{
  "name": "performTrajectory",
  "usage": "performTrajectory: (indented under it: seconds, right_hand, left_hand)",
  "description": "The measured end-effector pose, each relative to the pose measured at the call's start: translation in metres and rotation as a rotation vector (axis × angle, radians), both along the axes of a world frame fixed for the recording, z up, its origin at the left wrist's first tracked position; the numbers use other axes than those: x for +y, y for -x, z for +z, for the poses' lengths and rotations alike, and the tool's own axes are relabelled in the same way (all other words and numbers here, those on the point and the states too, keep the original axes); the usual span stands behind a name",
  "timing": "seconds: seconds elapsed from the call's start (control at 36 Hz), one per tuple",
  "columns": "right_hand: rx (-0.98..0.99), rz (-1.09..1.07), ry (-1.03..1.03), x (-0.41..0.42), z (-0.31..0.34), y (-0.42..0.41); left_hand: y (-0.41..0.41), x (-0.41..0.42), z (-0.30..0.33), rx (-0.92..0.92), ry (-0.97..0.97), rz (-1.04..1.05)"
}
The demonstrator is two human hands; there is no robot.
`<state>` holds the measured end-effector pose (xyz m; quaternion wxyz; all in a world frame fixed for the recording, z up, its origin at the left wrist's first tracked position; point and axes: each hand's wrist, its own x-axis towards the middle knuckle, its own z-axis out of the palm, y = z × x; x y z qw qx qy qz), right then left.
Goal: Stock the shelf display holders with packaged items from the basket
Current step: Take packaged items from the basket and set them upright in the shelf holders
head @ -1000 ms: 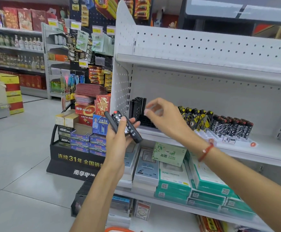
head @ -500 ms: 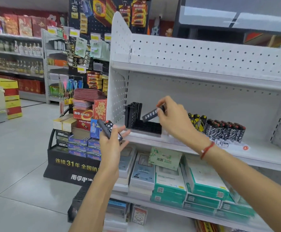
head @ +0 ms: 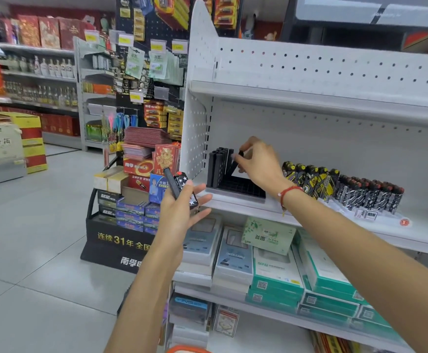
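- Holder (head: 235, 186): black slotted tray at left end of middle shelf (head: 309, 220), a few black items upright at its left side, most slots look unfilled.
- Right hand (head: 256, 164): fingers pinch one black item (head: 236, 160), tilted, lower end at the holder. Step in hand: seating this piece.
- Left hand (head: 179, 212): holds spare items (head: 179, 191) against palm, fingers part-extended; one has stars and a red cap.
- Next move, est.: stand item upright in slot beside the others, then take another from left hand.
- Basket (head: 187, 349): orange rim only, at bottom edge.
- Legible: floor display (head: 117, 243) reads "连续31年" and "南孚"; other print too small.
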<state>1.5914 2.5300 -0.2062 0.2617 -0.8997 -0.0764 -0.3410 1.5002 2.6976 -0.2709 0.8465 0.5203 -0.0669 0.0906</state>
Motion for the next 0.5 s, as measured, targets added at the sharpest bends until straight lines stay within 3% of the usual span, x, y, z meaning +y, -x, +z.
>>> performTrajectory:
  seconds: [0.17, 0.5]
  right_hand:
    - [-0.039, 0.063, 0.129, 0.0046, -0.0006, 0.0026]
    - [-0.053, 0.041, 0.121, 0.0065, 0.005, -0.0025]
  left_hand:
    - [-0.0006, 0.0009, 0.0006, 0.007, -0.008, -0.044]
    - [-0.0019, 0.0039, -0.0012, 0.029, -0.009, -0.082]
